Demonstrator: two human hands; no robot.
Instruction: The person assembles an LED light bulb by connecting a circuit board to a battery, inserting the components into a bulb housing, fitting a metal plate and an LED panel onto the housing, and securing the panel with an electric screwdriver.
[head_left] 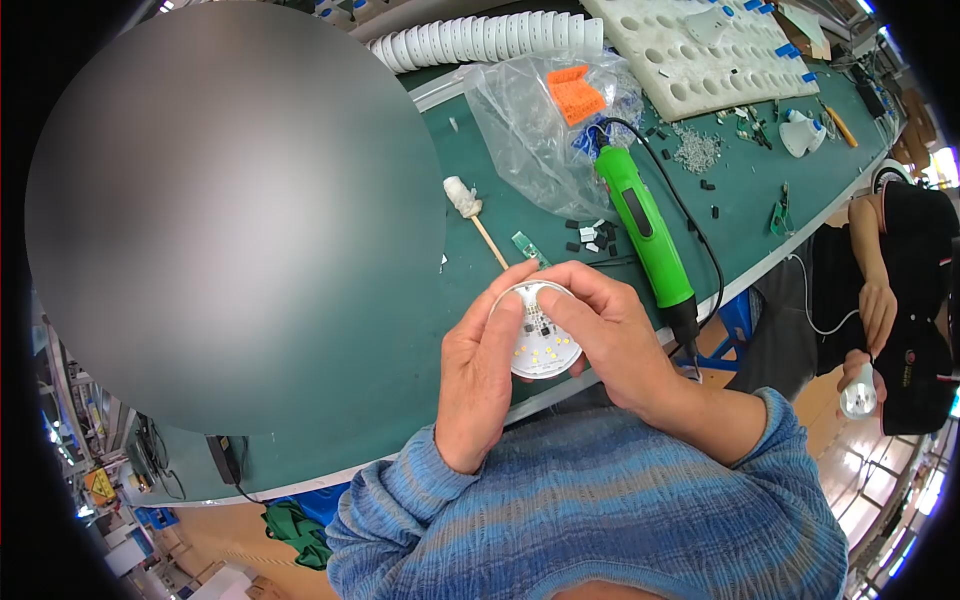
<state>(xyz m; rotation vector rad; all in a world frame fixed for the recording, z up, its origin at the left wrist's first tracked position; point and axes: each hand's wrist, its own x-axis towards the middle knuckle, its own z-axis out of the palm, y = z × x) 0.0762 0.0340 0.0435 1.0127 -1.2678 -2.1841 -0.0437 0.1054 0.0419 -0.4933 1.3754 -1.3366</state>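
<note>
Between my two hands is a round white LED board (545,345) with small yellow LEDs and dark chips on its face. My left hand (478,365) grips its left side, the thumb lying on the upper face. From the right, my right hand (625,345) holds the rim, its thumb pressed near the top of the board. Beyond my fingertips lie a small green circuit board (530,248) and a wooden stick (490,242) with a white wrapped head. A green electric screwdriver (645,225) lies right of my right hand.
On the green table (560,215) are a clear plastic bag (510,120) with an orange label, small black and white parts, and a foam tray (690,60). White cups (490,38) lie nested behind. At right, another person's hand (877,312) is near a bulb (859,398). A grey blur hides the left.
</note>
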